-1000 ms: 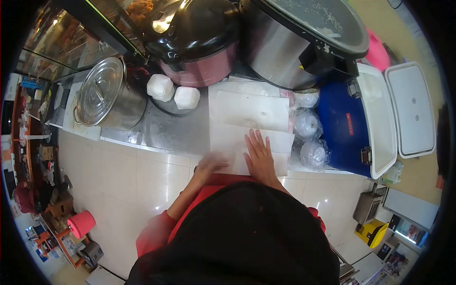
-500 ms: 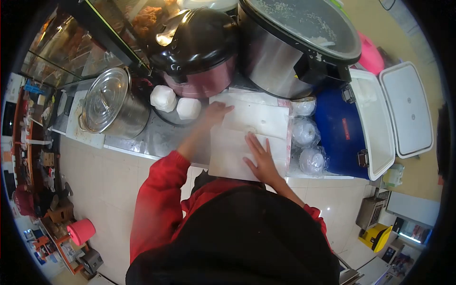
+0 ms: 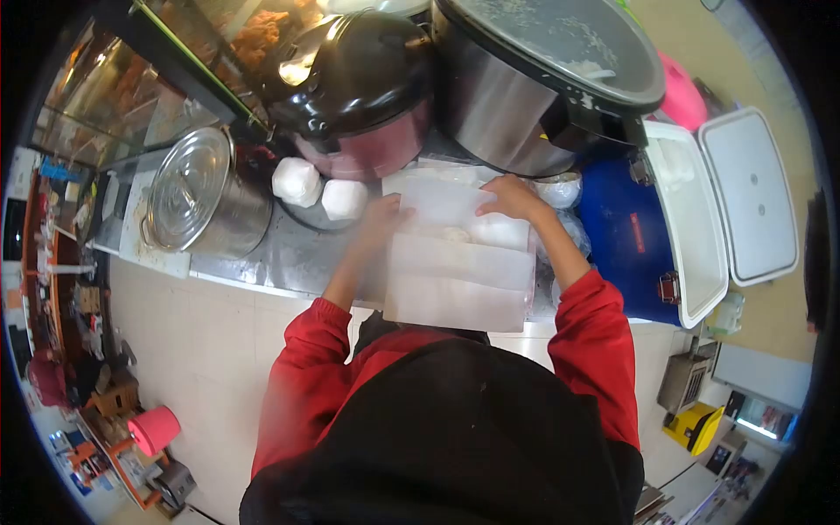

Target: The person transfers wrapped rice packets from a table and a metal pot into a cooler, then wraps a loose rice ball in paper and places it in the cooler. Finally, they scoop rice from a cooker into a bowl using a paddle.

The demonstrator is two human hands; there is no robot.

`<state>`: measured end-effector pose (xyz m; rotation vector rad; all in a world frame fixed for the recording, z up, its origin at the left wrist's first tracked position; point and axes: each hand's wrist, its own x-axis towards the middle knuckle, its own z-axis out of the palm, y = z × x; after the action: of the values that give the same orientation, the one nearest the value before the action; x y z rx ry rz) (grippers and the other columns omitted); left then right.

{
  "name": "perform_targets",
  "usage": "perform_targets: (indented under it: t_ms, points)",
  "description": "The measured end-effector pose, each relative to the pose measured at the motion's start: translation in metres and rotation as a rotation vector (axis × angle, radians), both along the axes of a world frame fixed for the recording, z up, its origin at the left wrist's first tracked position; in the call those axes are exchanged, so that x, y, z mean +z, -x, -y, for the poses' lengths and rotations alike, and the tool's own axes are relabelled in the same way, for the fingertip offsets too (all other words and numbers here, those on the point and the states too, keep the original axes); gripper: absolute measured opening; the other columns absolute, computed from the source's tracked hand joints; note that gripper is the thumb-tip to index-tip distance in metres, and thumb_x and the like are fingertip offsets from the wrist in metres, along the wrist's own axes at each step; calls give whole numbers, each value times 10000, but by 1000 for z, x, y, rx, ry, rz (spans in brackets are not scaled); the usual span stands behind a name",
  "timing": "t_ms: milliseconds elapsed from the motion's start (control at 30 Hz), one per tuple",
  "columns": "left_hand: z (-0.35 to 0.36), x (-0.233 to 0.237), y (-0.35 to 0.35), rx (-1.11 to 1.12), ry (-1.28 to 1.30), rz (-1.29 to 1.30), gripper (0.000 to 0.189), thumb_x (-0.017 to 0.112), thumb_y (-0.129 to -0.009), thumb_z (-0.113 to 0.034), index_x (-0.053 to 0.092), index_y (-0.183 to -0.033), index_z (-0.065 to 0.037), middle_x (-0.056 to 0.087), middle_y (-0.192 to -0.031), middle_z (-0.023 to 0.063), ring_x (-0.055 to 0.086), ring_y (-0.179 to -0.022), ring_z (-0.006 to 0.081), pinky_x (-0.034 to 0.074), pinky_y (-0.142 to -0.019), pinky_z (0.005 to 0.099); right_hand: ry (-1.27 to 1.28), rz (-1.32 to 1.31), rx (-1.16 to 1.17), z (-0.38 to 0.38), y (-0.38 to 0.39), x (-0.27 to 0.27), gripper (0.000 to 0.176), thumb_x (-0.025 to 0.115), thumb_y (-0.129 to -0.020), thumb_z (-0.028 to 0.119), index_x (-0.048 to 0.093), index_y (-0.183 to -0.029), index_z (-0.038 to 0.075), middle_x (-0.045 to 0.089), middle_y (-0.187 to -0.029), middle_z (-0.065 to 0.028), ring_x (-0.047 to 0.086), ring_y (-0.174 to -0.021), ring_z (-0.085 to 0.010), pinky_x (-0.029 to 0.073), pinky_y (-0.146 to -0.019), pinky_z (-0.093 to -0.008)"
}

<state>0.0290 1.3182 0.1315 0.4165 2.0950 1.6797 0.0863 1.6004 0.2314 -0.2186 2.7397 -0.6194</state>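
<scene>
White paper sheets (image 3: pixel 459 302) lie overlapping on the metal counter in front of me. My left hand (image 3: pixel 383 217) is at the left edge of the upper sheet (image 3: pixel 442 199), its fingers blurred against the paper. At that sheet's right side my right hand (image 3: pixel 512 198) pinches its edge between thumb and fingers. The upper sheet looks slightly raised and curved between both hands. A small pale lump (image 3: pixel 455 234) shows at its lower border. Two white wrapped bundles (image 3: pixel 297 182) are left of my left hand. Plastic-wrapped bowls (image 3: pixel 560 191) sit right of the paper, partly behind my right forearm.
A pink and black cooker (image 3: pixel 363 149) and a large open rice pot (image 3: pixel 516 96) stand behind the paper. On the left is a lidded steel pot (image 3: pixel 210 197). A blue cooler (image 3: pixel 626 236) with its white lid (image 3: pixel 750 197) open stands on the right.
My right hand has moved up and right from lying flat on the paper to the upper sheet's edge. My left hand has shifted slightly left and down. The upper sheet has been lifted a little.
</scene>
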Motion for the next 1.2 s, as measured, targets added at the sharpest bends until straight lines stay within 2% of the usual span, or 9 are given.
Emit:
perform_targets:
  t_ms: [100, 167, 300, 400, 500, 733, 933, 1033, 1200]
  points:
    - [10, -49, -7, 221, 11, -231, 123, 592, -858, -67, 617, -962, -7, 646, -982, 88, 607, -806, 153, 476, -709, 288, 56, -155, 25, 7, -13, 0, 364, 618, -802, 400, 692, -938, 70, 662, -860, -158, 622, -821, -318, 474, -724, -391]
    - [1, 61, -41, 378, 18, -575, 125, 560, -867, -60, 612, -963, 1, 646, -1005, 123, 631, -821, 224, 482, -721, 320, 19, -212, 4, 25, -25, 13, 297, 584, -838, 346, 695, -924, 84, 661, -834, -155, 624, -791, -324, 483, -720, -408]
    - [-2, 80, -130, -429, 177, -499, 446, 514, -885, -197, 434, -1249, 48, 460, -1278, 200, 406, -1221, 326, 288, -1046, 406, -141, -276, -28, 53, -52, 28, 210, 550, -860, 247, 692, -968, 136, 658, -783, -145, 613, -694, -330, 487, -646, -388]
    - [-13, 92, -155, -536, 379, -860, 598, 557, -847, -240, 351, -1296, 97, 346, -1362, 246, 306, -1288, 362, 239, -1072, 428, -69, -391, 1, 62, -73, 18, 260, 517, -861, 147, 623, -1096, 114, 651, -947, -154, 627, -857, -321, 504, -743, -385]
    - [-14, 88, -148, -470, 395, -627, 759, 562, -849, -251, 137, -1394, 61, 123, -1476, 212, 150, -1374, 312, 137, -1108, 452, -5, -434, 30, 67, -93, 15, 369, 500, -790, 18, 550, -1155, 36, 595, -1151, -148, 575, -1066, -293, 448, -936, -375]
    - [-19, 71, -146, -429, 393, -716, 527, 569, -845, -248, 420, -1243, 65, 463, -1233, 217, 398, -1211, 344, 201, -1088, 465, 112, -531, -14, 78, -125, -20, 419, 468, -780, -46, 533, -1190, 17, 535, -1253, -116, 478, -1204, -235, 342, -1058, -388]
    - [7, 96, -111, -628, 482, -532, 466, 625, -775, -75, 491, -1215, 0, 525, -1193, 151, 468, -1150, 329, 301, -1039, 469, 81, -534, -5, 82, -137, -27, 432, 507, -815, 19, 491, -1247, 26, 483, -1312, -107, 433, -1243, -237, 314, -1069, -398]
    - [-11, 111, -114, -409, 284, -923, 510, 627, -764, -54, 473, -1247, -4, 512, -1242, 152, 488, -1136, 326, 357, -996, 451, 73, -544, -41, 87, -141, -22, 418, 527, -857, 91, 472, -1267, 33, 457, -1335, -107, 408, -1262, -241, 302, -1071, -398]
    - [-1, 58, -120, -274, 319, -776, 507, 599, -760, 13, 478, -1253, -9, 512, -1253, 166, 528, -1099, 308, 427, -919, 398, 58, -531, -182, 94, -166, -27, 453, 602, -830, 124, 478, -1255, 27, 471, -1314, -112, 426, -1243, -254, 338, -1043, -386]
